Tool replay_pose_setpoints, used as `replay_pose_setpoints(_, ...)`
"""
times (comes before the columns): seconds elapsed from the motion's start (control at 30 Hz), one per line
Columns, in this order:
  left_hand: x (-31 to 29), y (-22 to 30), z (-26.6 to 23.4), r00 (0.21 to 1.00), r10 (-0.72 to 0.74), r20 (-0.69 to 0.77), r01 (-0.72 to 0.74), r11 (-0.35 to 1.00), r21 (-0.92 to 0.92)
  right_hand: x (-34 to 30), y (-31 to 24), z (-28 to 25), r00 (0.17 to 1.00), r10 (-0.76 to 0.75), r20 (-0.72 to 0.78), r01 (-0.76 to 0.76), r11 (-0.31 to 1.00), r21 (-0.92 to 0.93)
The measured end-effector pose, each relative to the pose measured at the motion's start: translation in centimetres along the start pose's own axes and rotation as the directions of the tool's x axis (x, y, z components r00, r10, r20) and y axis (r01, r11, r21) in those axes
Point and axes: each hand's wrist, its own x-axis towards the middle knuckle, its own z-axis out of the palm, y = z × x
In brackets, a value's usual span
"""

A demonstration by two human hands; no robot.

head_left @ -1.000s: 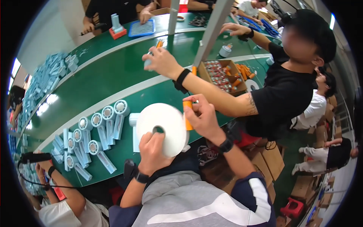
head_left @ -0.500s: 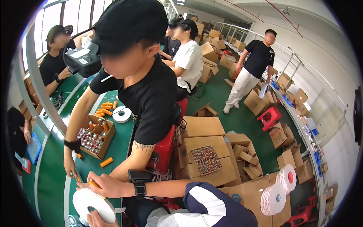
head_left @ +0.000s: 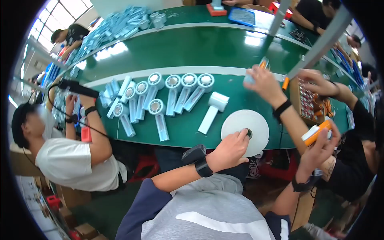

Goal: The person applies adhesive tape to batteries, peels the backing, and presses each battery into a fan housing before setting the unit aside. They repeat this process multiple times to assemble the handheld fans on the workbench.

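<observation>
My left hand (head_left: 230, 152) reaches over the table edge onto a big white roll of tape (head_left: 254, 120) lying flat, its fingers hooked at the core and its thumb outside. My right hand (head_left: 320, 150), raised at the right, grips an orange cylindrical battery (head_left: 316, 135) with white patches on it. Left of the roll lies a single light blue handheld fan body (head_left: 214, 112). Further left, several light blue handheld fans (head_left: 160, 114) with round heads lie in a row.
At right, a co-worker's blurred hand (head_left: 266, 86) holds a light blue piece with something orange; their other hand hovers over a carton of batteries (head_left: 306, 100). A person in white (head_left: 76, 162) sits at left. Blue parts pile (head_left: 116, 30) beyond the green bench strip.
The view has swung left from the co-worker and cartons to the bench. My right hand has moved away from the roll with the battery; my left stays on the roll.
</observation>
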Motion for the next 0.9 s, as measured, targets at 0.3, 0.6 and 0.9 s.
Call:
replay_pose_setpoints(0.3,-1.8,-8.4,-9.7,0.954,0.276,0.119,-0.292,0.756,0.586,-11.6,-0.1,3.7,0.842,0.399,0.363,-0.472,0.87,0.139)
replay_pose_setpoints(0.6,1.6,-9.8,-9.2,0.694,0.327,0.641,-0.718,0.377,0.585,-19.6,0.9,10.1,0.516,0.633,0.576,-0.832,0.53,0.163)
replay_pose_setpoints(0.9,-2.2,-5.6,-4.6,0.972,0.232,0.032,-0.204,0.768,0.607,-12.8,5.3,7.7,0.624,0.647,0.438,-0.772,0.598,0.216)
